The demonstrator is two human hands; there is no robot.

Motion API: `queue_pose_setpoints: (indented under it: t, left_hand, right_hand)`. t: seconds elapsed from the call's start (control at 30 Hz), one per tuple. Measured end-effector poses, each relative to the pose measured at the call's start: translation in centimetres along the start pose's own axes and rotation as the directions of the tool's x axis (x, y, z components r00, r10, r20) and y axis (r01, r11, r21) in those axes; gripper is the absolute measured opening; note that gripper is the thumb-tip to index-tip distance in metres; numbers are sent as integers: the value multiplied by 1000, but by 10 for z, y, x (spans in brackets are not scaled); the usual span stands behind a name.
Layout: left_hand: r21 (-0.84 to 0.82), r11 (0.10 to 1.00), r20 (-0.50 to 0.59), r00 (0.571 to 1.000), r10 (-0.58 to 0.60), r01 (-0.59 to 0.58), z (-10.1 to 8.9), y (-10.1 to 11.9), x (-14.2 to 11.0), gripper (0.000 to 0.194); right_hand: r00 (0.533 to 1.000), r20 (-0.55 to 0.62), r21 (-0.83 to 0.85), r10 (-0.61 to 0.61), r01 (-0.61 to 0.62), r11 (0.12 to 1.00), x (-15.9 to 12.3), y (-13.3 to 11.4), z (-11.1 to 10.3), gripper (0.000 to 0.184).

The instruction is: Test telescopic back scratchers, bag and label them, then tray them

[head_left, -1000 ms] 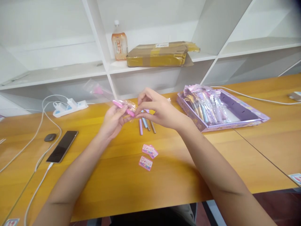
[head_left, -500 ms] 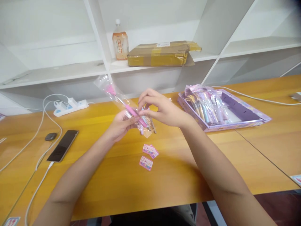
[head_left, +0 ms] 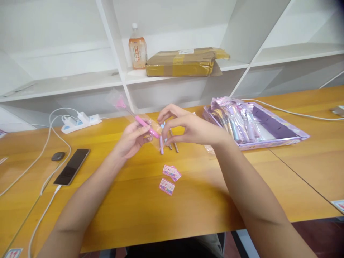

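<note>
Head view put the pink stick (head_left: 147, 126) between my hands, above the counter (head_left: 129, 211), slanting up and away to the left inside a clear sleeve (head_left: 114, 96). My left hand (head_left: 133, 139) had its fingers clamped on the thick handle, probably to steady it and leave the lower end facing my right hand (head_left: 185, 127). There, thumb and forefinger curved toward each other near that end; blur kept me from telling whether they met on film.

Beneath lay a lavender stick (head_left: 161, 146) and metal-ended sticks (head_left: 176, 147), side by side, perhaps for easy reach. Nearer me were pink cards (head_left: 166, 186), two overlapping and one just apart. To the right, a purple tray (head_left: 279, 125) kept the wrapped sticks (head_left: 239, 123) together. Off left lay a phone (head_left: 71, 167), plugged into a cable, presumably charging.
</note>
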State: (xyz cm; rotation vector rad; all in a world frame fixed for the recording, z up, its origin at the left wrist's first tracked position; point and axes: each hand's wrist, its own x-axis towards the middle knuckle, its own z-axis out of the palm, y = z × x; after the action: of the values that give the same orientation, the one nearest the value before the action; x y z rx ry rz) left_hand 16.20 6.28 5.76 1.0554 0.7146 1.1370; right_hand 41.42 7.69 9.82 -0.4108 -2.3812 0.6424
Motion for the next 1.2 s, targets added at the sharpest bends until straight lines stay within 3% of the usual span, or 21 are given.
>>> queue_pose_setpoints:
  t: [0.13,0.33,0.47,0.6,0.7,0.9,0.97,1.03,1.1,1.2]
  left_hand:
    - [59,998,68,998,-1,-3,1,-9,0,35]
    - [100,995,80,997,23,-31,-2,-17,1,37]
    - [212,975,130,991,39,-67,-6,-14,2,32]
    - [316,942,140,987,75,-117,-8,-12,3,35]
    - [358,929,128,990,54,-97,-10,-12,4,36]
    - [421,905,155,988,-5,-61,-11,-6,6,40]
    - [421,906,86,996,12,-48,-14,-2,9,42]
    - [366,929,-81,993,91,-56,-23,1,15,41]
    - [312,943,-251,947,201,-118,-34,4,23,36]
    - [325,925,-323,897,302,-195,-50,4,33,26]
  right_hand:
    - [998,-59,-22,-24,22,1000,5,7,12,8]
    - [993,-38,9,109,-109,994,10,17,29,5]
    - [980,-90,14,177,-177,984,11,22,32,12]
    - [950,-98,233,298,-269,935,12,23,35,16]
    - [924,-51,397,379,-330,856,12,21,35,35]
    - [894,67,422,442,-427,800,11,22,30,13]
    - [872,142,421,468,-481,769,10,25,33,14]
    - [844,261,414,468,-536,736,11,29,41,18]
    - [807,409,400,425,-578,711,13,32,52,19]
    - [738,587,360,333,-607,709,18,33,73,14]
